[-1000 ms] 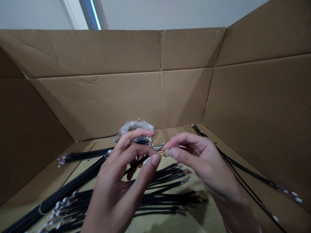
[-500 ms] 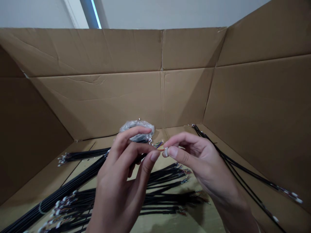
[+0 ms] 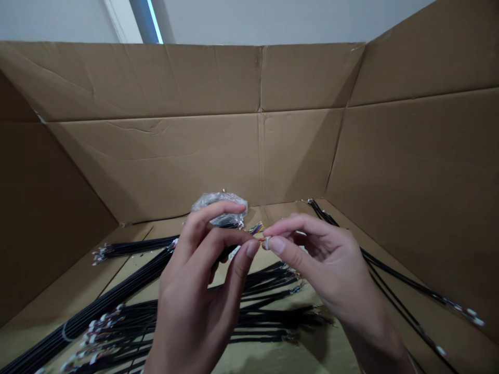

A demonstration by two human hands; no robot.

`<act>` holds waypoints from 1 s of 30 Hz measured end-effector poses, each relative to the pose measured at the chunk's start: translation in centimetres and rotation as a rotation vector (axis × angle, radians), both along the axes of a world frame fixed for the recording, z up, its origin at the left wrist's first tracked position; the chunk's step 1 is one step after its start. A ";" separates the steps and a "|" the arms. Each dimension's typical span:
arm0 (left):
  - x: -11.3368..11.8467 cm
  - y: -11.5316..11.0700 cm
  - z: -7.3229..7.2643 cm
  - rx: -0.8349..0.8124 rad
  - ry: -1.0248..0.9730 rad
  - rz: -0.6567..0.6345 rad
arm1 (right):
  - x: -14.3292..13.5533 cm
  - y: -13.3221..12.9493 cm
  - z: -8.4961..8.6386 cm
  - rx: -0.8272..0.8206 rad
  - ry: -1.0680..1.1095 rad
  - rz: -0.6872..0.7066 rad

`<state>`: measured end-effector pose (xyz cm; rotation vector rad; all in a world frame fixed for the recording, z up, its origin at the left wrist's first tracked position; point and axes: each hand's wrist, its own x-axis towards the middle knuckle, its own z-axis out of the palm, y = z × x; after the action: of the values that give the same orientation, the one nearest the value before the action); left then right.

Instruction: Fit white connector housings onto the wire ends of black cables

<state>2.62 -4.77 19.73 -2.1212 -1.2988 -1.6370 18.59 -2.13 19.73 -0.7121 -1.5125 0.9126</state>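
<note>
My left hand (image 3: 210, 280) pinches a thin orange-red wire (image 3: 261, 240) between thumb and forefinger. Other coloured wires (image 3: 256, 227) fan out just above those fingertips. Between the thumb and forefinger of my right hand (image 3: 323, 265) is a small white connector (image 3: 267, 242), mostly covered by the fingers. The wire's end meets the connector; whether it sits inside I cannot tell. Both hands are raised over black cables (image 3: 268, 280) whose ends show bare coloured wires on the right and white connectors (image 3: 97, 327) on the left.
Tall cardboard walls (image 3: 156, 166) enclose the work surface. At the back lies a clear plastic bag (image 3: 218, 202). A tied bundle of black cables (image 3: 117, 296) runs along the left, and a few finished-looking black cables (image 3: 401, 280) with white connectors lie along the right wall.
My left hand has shifted slightly right, closer to the connector. The connector has tilted a little in my right fingers, and more of the coloured wires shows.
</note>
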 end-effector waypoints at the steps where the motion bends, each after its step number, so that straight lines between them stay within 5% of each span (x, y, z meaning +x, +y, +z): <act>1: 0.0 0.0 0.0 -0.001 -0.003 -0.002 | 0.0 -0.1 0.0 0.016 -0.002 -0.016; 6: 0.0 0.1 0.1 0.006 -0.003 -0.023 | -0.2 -0.3 -0.1 0.054 0.003 -0.039; 16: -0.1 0.1 0.3 -0.003 0.030 -0.004 | 0.2 1.0 -0.4 -0.125 0.178 0.224; 30: 1.1 -1.1 0.9 -0.086 -0.091 0.049 | 0.2 0.9 -0.6 -0.117 0.245 0.260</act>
<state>3.70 -5.82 20.59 -2.0663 -1.4608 -1.7053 18.77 -1.19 19.11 -0.4715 -1.3593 1.2464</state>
